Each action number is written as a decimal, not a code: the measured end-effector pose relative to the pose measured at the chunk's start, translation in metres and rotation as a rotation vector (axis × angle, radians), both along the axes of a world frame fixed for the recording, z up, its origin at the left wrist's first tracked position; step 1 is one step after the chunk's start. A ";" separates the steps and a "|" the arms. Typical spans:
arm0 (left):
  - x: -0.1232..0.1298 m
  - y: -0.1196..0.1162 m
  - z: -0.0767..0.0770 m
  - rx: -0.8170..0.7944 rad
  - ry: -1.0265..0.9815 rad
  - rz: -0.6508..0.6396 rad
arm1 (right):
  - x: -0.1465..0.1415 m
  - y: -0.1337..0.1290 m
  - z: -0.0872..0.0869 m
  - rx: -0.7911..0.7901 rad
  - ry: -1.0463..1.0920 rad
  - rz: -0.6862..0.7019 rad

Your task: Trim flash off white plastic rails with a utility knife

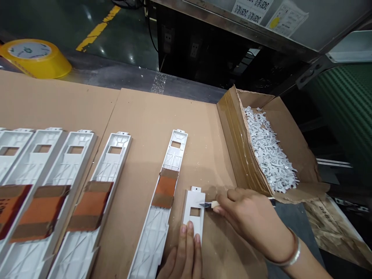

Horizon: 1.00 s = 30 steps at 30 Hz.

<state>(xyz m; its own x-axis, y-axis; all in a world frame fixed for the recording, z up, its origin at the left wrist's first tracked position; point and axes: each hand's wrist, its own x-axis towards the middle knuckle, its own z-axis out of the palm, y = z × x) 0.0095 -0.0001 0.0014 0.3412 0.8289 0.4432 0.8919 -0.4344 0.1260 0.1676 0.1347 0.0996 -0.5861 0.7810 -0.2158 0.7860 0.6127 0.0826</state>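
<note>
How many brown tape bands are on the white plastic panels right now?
4: the leftmost band, the next band and the third band in the left group, plus a fourth band standing apart to their right. Others may lie out of view past the left edge.

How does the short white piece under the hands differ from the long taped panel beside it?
The short white plastic piece has a smooth face; the long panel shows diagonal ribs. The panel carries a band of brown tape; the piece has none. The left hand presses on the piece, with a craft knife at it, not at the panel. Both have a square window and an end tab.
</note>
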 end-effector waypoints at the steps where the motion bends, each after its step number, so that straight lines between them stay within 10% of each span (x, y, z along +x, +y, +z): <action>1: 0.000 0.000 0.000 -0.003 -0.003 0.001 | 0.002 -0.002 0.000 0.005 0.017 -0.011; 30: 0.001 0.000 0.002 -0.049 -0.019 0.006 | 0.002 -0.034 -0.025 0.022 0.166 -0.173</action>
